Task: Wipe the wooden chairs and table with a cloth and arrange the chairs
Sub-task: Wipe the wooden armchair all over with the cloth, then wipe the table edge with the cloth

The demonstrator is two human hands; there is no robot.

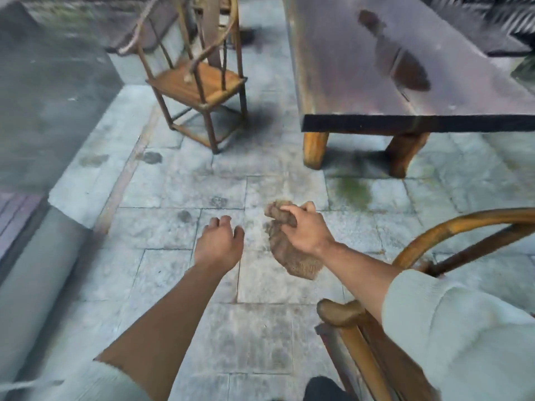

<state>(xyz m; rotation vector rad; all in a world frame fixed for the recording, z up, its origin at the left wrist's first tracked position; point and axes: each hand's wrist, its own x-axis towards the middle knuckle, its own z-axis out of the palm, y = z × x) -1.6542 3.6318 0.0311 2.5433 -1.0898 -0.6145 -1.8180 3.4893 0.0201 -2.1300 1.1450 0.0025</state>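
Two chairs show: the near chair (pixel 434 256) at the lower right, beside the right forearm, and the far chair (pixel 199 82) standing apart on the paved floor (pixel 173 183), left of the bench (pixel 405 68). Between them both hands hang over the floor. The right hand (pixel 307 227) has its fingers (pixel 289 211) curled round a bunched brown cloth (pixel 292 256), which dangles below the wrist. The left hand (pixel 220 241) is loosely curled and holds nothing. This looks like a move between pieces; next, the cloth likely needs carrying forward to the far chair or bench top, where dark patches (pixel 405 68) show.
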